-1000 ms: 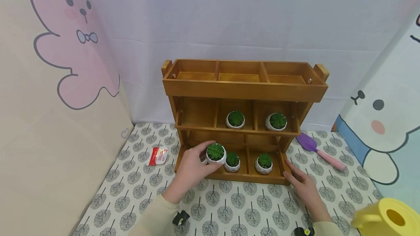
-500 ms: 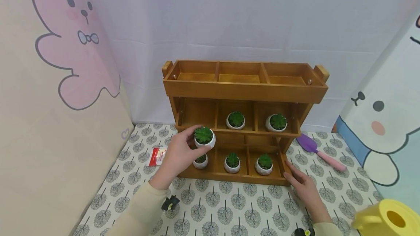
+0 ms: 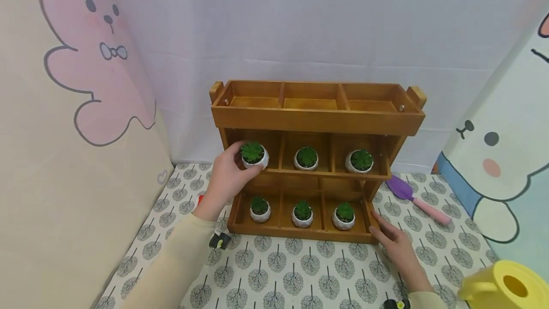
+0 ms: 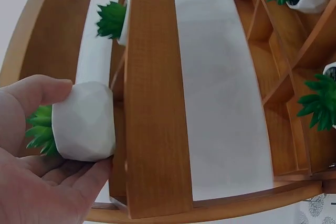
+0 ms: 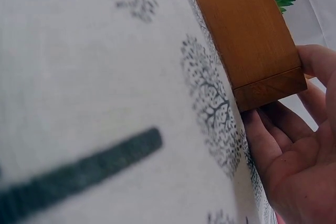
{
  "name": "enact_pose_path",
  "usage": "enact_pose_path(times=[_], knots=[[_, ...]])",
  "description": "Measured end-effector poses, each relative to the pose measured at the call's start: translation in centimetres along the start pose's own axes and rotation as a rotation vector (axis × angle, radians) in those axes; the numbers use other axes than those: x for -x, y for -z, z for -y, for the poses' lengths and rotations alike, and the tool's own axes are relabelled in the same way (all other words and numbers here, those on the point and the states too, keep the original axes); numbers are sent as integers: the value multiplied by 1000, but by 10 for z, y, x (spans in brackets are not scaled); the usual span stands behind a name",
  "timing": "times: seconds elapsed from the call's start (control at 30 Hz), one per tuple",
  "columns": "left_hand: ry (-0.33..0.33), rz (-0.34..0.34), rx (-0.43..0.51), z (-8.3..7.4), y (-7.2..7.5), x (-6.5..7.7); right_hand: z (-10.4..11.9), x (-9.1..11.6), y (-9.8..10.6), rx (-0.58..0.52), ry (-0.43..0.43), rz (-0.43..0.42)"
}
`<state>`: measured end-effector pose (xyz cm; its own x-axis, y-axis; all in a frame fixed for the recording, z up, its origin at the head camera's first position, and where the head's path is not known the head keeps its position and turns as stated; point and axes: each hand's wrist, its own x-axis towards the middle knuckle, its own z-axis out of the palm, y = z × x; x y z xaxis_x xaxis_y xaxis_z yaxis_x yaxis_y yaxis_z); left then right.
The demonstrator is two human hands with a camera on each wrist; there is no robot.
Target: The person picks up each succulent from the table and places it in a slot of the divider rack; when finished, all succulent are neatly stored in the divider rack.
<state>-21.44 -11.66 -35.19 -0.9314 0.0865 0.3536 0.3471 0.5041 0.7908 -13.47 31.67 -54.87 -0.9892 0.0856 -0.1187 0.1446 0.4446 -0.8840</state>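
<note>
My left hand (image 3: 227,173) grips a small white faceted pot with a green succulent (image 3: 254,155), thumb and fingers on its sides. In the head view the pot overlaps the left compartment of the middle tier. The left wrist view shows this white pot (image 4: 86,121) close beside the tier's front board (image 4: 157,98). At the bottom right corner of the wooden plant shelf (image 3: 317,119), my right hand (image 3: 396,247) holds the frame's end. The right wrist view has thumb and fingers around that wooden corner (image 5: 270,87).
Two potted succulents (image 3: 306,157) sit in the middle tier, and several more (image 3: 302,213) in the bottom tier. A purple trowel with a pink handle (image 3: 431,210) lies to the right. A yellow watering can (image 3: 502,286) stands front right. A red packet (image 3: 200,199) is mostly hidden behind my left arm.
My left hand has carried the potted succulent up and left, from in front of the bottom tier to the middle tier's left compartment. My right hand stays at the shelf corner.
</note>
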Motion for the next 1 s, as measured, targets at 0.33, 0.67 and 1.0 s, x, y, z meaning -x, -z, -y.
enact_pose_path(times=[0.33, 0.67, 1.0], knots=[[-21, -22, -81, 9, -12, -19, -1, 0, 0, -3, 2, 13], [-14, -1, -163, 18, -22, -27, 0, 0, -1, -8, -17, 3], [-6, 15, -191, 19, -22, -31, 2, 1, 0, -22, -19, 12]])
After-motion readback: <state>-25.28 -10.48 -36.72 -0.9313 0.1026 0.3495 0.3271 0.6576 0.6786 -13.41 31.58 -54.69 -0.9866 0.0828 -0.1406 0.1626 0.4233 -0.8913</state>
